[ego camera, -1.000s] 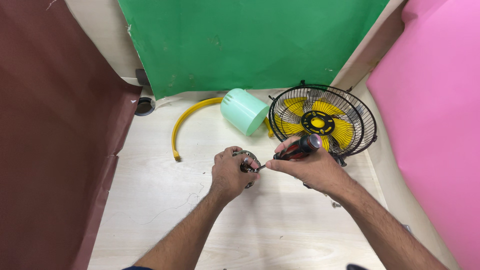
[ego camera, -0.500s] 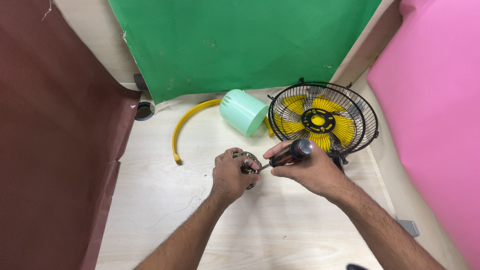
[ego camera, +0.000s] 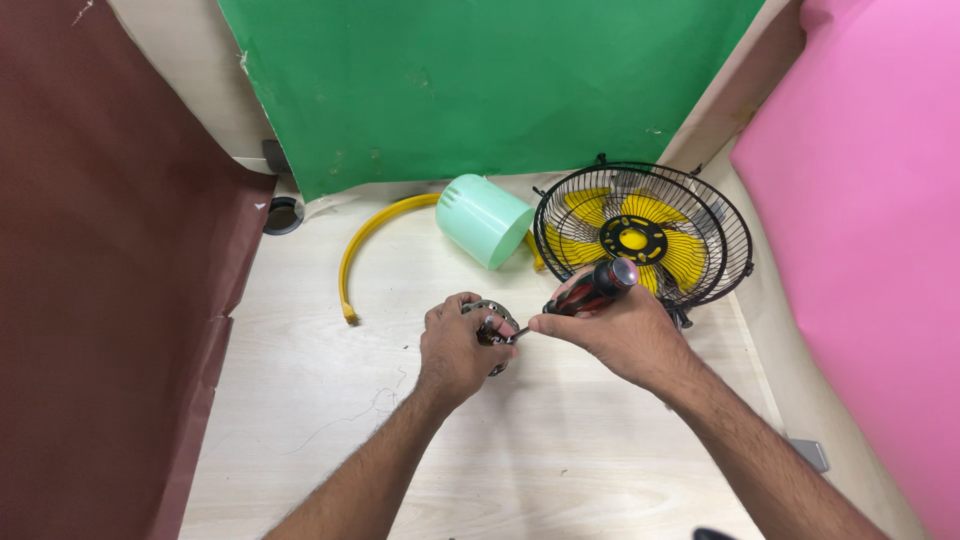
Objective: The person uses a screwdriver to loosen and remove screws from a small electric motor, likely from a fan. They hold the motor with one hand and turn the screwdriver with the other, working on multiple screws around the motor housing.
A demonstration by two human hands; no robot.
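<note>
My left hand (ego camera: 456, 347) grips a small round metal motor part (ego camera: 491, 325) over the pale wooden tabletop (ego camera: 330, 420). My right hand (ego camera: 612, 333) holds a screwdriver (ego camera: 587, 289) with a red and black handle, its tip set against that part. The two hands meet at the table's middle. Most of the metal part is hidden under my left fingers.
A fan head (ego camera: 643, 238) with a black wire cage and yellow blades lies just behind my right hand. A mint-green plastic housing (ego camera: 483, 219) lies on its side by a curved yellow plastic ring (ego camera: 365, 243). Brown, green and pink sheets wall in the table.
Both hands stay joined on the metal part; the screwdriver handle has shifted slightly in my right hand. The camera view has drifted a little.
</note>
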